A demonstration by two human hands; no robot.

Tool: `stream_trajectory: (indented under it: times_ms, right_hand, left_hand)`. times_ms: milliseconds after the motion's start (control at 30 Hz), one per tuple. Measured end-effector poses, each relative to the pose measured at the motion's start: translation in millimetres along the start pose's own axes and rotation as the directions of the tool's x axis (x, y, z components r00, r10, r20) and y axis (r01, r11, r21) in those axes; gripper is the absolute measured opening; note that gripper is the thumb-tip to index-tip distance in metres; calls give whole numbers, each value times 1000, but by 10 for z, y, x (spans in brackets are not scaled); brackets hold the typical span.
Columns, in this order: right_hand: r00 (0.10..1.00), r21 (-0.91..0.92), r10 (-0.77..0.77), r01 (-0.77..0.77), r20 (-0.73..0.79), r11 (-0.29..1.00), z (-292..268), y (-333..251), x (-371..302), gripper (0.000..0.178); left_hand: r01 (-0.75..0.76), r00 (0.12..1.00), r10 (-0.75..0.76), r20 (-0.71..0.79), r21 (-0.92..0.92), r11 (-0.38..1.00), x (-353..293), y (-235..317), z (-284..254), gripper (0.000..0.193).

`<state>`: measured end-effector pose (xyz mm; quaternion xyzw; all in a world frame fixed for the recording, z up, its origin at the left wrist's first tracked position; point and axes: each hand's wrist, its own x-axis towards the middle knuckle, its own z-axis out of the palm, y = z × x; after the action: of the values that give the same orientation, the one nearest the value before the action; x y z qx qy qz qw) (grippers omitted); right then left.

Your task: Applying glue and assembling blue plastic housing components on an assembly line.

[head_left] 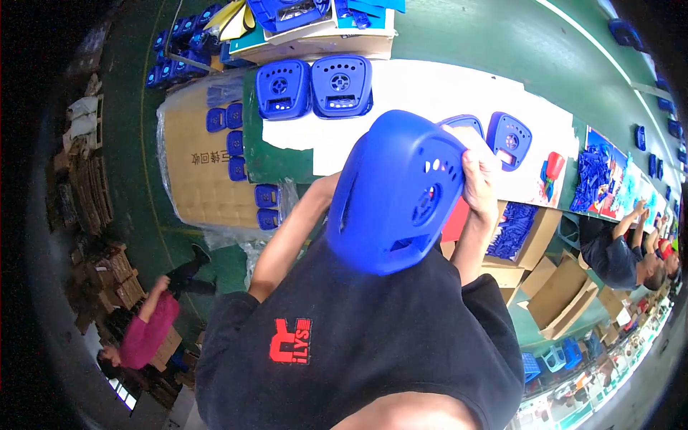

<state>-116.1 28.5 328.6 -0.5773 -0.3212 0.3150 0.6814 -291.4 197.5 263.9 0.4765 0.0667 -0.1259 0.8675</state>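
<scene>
A large blue plastic housing (pixel 380 193) is held up tilted in front of my chest, its face with round holes, a round grille and a rectangular cutout turned to the right. My right hand (pixel 481 188) grips its right edge, thumb on the near side. My left hand (pixel 328 188) reaches behind the housing's left side; its fingers are hidden. On the white-covered table beyond, two similar blue housings (pixel 342 87) stand side by side at the left. Another blue housing (pixel 510 140) lies to the right, and one more is partly covered by the held one.
A red-and-blue tool (pixel 553 166) lies at the table's right. Below it, a cardboard box (pixel 517 229) holds many blue parts. On the left, a plastic-wrapped cardboard stack (pixel 197 161) carries several blue pieces. Other people work at the far right; one person (pixel 147 315) walks at the left.
</scene>
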Motion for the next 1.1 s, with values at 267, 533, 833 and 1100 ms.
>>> stream_trajectory:
  times_ms: [267, 533, 833, 1100]
  right_hand:
    - [1000, -182, -12, 12, -2, 983, -48, 54, 39, 27]
    - [968, 64, 250, -251, 14, 966, 208, 33, -99, 46]
    - [952, 361, 301, -260, -60, 896, 117, 227, -228, 57]
    - [919, 806, 394, -238, 6, 542, 30, 671, -435, 74]
  left_hand:
    - [74, 996, -79, 36, 130, 989, -287, 15, 69, 91]
    - [127, 985, -156, 74, 299, 946, -58, 134, 26, 89]
    - [179, 971, -232, 62, 461, 869, 122, 326, -328, 86]
    - [60, 976, -180, 123, 644, 762, 337, 873, 32, 71]
